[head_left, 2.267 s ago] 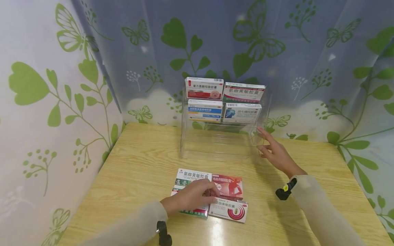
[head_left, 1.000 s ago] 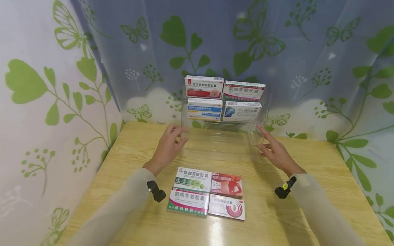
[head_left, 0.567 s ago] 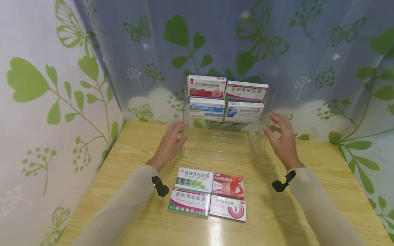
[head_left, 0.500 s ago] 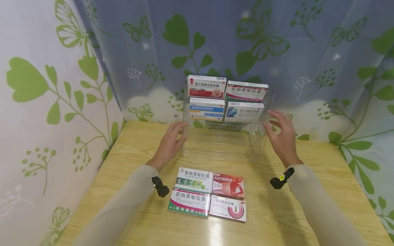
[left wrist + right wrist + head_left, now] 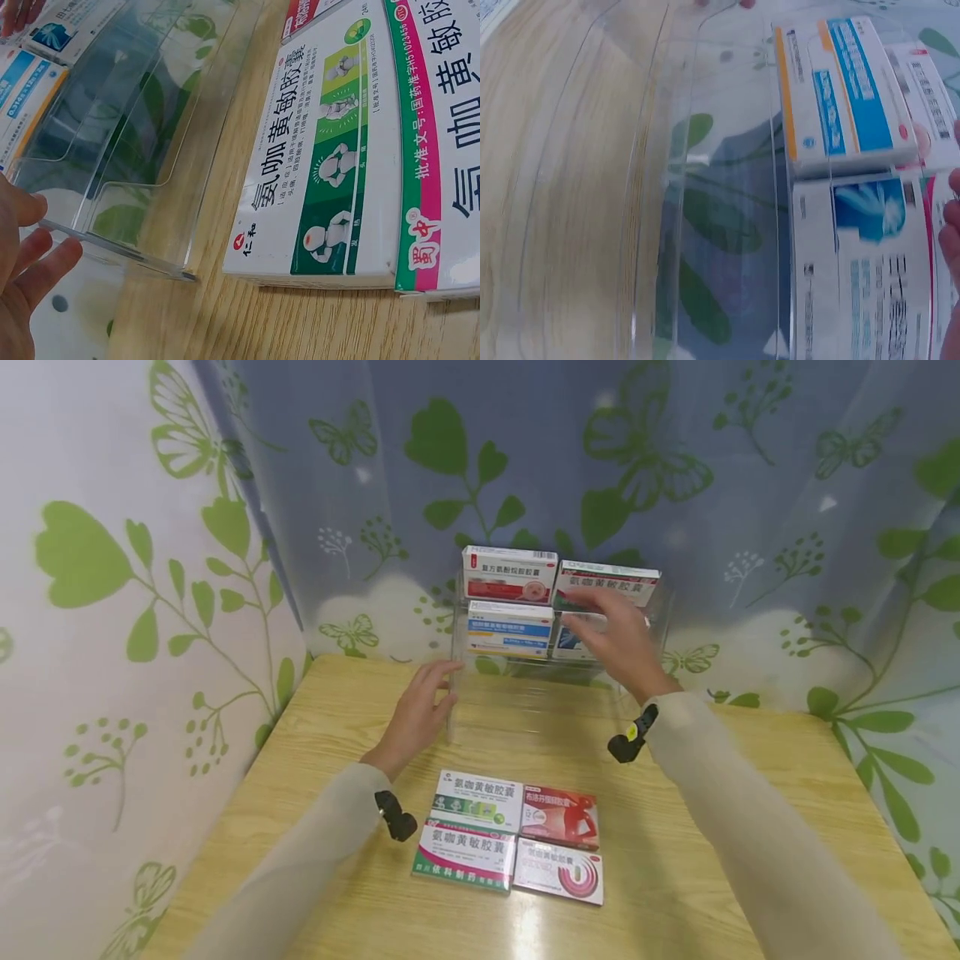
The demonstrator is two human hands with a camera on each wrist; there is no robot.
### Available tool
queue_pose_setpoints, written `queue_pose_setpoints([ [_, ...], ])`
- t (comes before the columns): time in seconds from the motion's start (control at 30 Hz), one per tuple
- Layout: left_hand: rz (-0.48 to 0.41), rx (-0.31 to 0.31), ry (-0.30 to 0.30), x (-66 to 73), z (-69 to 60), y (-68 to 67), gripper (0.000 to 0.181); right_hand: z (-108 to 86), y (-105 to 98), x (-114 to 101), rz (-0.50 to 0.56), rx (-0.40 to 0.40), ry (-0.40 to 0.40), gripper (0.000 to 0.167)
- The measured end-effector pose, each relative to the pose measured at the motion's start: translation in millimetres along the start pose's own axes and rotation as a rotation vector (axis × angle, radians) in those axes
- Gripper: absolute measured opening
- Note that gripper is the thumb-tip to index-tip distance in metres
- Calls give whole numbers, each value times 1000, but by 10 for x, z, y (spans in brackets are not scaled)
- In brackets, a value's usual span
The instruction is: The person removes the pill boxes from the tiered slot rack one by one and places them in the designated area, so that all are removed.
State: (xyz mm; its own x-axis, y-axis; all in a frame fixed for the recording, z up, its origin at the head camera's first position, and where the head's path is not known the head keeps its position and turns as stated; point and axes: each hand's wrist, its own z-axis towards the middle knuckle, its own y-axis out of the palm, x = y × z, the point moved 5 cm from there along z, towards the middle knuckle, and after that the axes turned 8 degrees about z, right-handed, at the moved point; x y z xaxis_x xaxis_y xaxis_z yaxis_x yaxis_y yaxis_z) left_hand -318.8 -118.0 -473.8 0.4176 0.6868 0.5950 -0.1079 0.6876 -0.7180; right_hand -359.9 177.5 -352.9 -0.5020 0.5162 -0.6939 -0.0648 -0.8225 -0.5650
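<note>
A clear plastic tiered rack [image 5: 525,666] holds medicine boxes in its upper tiers. At its left side my left hand [image 5: 414,714] touches the side wall with thumb and fingertips, as the left wrist view also shows of the hand [image 5: 26,262]. My right hand [image 5: 618,639] reaches over the right half, fingers extended at the red-green box [image 5: 637,585] on top. It partly covers the white box with a blue picture [image 5: 568,642] below; in the right wrist view that box [image 5: 862,262] is plain. Left of these stand a white-red box [image 5: 510,578] and a blue-white box [image 5: 510,631].
Several boxes lie flat on the wooden table [image 5: 337,877] before the rack: a white-green box [image 5: 480,797], a green-pink box [image 5: 465,860], a red box [image 5: 561,817] and a white box with pink rings [image 5: 558,870]. A leaf-patterned curtain [image 5: 300,568] hangs behind.
My left hand went from the flat boxes to the rack's left side and stayed there. My right hand left the rack's right side and moved up and left over its boxes.
</note>
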Motion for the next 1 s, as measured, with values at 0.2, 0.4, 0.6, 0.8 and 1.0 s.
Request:
queue_pose_setpoints([
  [0.2,3,-4,7,4,15,20,51,170,203,-39,-72,-149,29,51],
  [0.4,10,8,17,6,8,17,52,220,330,-90,-142,-212,-11,47],
  [0.6,9,-5,0,6,4,26,52,216,369,-255,-160,-166,-171,36],
  [0.8,6,-16,-19,8,-1,27,52,185,201,-431,-57,-21,-220,33],
  [1.0,15,-11,-14,-4,-6,20,52,-18,-207,-520,1,60,-268,33],
])
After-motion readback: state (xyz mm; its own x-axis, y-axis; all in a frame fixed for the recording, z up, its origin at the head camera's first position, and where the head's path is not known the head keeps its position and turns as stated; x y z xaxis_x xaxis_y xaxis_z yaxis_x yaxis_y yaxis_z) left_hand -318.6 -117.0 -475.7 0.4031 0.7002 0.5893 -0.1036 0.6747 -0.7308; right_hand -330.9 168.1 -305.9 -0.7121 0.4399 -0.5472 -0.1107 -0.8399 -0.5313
